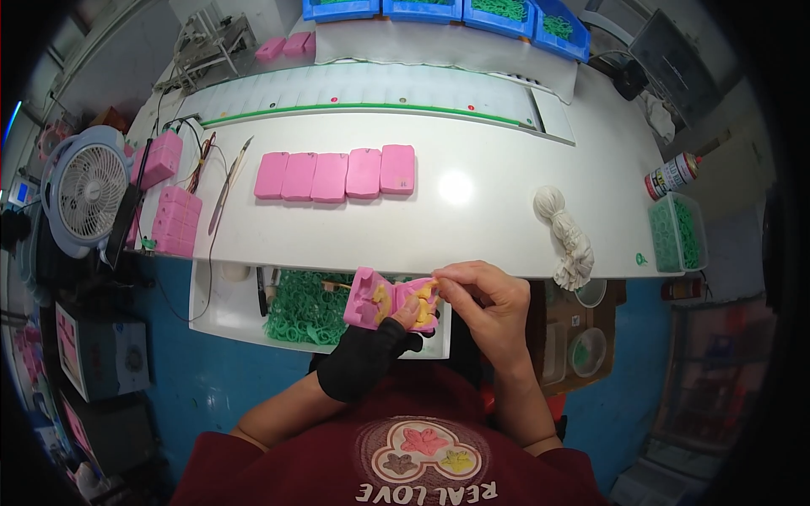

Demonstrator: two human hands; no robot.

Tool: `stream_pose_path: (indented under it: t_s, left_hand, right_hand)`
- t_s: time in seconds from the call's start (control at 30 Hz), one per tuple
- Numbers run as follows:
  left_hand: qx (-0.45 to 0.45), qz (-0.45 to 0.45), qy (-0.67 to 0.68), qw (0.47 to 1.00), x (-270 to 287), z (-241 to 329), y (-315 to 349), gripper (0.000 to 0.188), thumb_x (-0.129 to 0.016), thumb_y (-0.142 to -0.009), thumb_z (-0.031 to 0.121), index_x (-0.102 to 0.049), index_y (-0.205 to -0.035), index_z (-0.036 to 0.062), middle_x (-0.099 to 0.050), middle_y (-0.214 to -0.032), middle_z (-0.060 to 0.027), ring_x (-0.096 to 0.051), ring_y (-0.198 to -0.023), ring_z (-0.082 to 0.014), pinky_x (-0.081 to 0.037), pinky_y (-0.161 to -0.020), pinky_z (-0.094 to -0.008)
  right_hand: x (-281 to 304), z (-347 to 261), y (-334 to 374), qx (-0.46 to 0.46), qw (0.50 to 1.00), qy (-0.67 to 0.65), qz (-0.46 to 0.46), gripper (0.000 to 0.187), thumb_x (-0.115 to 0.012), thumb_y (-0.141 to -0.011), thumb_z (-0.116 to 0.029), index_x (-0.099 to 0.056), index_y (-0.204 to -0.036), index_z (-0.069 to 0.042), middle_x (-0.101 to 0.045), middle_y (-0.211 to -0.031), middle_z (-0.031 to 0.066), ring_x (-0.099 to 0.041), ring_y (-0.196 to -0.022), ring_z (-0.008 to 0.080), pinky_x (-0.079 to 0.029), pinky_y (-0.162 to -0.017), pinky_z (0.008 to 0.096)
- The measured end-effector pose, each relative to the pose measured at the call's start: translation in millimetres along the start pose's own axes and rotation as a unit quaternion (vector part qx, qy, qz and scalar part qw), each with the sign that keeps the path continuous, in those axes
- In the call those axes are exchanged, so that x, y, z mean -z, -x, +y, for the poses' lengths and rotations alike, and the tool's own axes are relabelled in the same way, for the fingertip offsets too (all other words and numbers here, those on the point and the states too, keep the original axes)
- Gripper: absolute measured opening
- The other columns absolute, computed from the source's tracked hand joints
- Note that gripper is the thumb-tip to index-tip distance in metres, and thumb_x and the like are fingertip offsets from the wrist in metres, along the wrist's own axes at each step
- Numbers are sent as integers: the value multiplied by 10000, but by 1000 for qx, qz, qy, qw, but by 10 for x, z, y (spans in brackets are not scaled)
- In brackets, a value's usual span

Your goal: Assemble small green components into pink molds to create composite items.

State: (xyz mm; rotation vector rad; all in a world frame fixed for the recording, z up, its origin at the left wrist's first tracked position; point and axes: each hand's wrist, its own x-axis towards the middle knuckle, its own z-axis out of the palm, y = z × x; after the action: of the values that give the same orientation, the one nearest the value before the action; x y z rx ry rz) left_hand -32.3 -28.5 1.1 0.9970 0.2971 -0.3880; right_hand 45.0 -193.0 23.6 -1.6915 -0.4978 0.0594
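My left hand [364,358], in a black fingerless glove, holds an opened pink rubbery mold [361,314] above the drawer at the table's front edge. Two hollowed halves of the mold lie spread apart, and yellow molded pieces [424,297] sit in the hollows. The left thumb presses on the yellow material in the right half. My bare right hand [494,308] pinches thumb and forefinger together on the yellow piece at the mold's right edge. The fingers partly hide that piece, so its whole shape does not show.
Green rings fill much of the open drawer [202,291]. A row of pink blocks [329,177] lies on the white table [489,228], with a knotted white cloth [561,232] to the right. A fan [93,185] and stacked pink blocks [177,219] stand left; a tub of green rings [677,232] stands right.
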Motion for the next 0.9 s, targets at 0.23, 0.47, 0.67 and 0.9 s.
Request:
stream_pose_path:
  t_s: [0.23, 0.47, 0.67, 0.9]
  left_hand:
    - [8, 2, 20, 1000, -29, 38, 12, 326, -536, -989, 302, -541, -1228, 80, -609, -1053, -20, -598, -914, -92, -502, -740, -264]
    - [15, 9, 30, 999, -43, 70, 27, 346, -540, -988, 302, -531, -1253, 80, -613, -1068, -20, -600, -930, -99, -507, -743, -268]
    - [23, 8, 38, 999, -49, 66, 29, 360, -543, -985, 309, -527, -1267, 85, -611, -1088, -21, -599, -934, -102, -501, -750, -266]
    - [25, 5, 37, 999, -56, 94, 43, 363, -550, -981, 321, -531, -1258, 88, -607, -1078, -19, -594, -937, -99, -492, -756, -260]
  right_hand:
    - [-31, -5, 13, -23, 999, -33, 8, 113, -626, -859, 83, -692, -948, 61, -684, -887, 106, -651, -753, 110, -521, -654, 205]
    - [-9, 26, 2, -5, 1000, -21, 1, 115, -678, -833, 31, -708, -944, 43, -700, -894, 130, -687, -771, 146, -583, -662, 247]
    - [-19, 3, 8, -25, 999, -34, -4, 117, -635, -851, 89, -693, -949, 62, -684, -896, 104, -651, -767, 110, -522, -658, 205]
    - [-25, -1, 16, -50, 997, -53, -2, 113, -627, -858, 85, -694, -946, 59, -679, -886, 97, -644, -752, 106, -520, -658, 208]
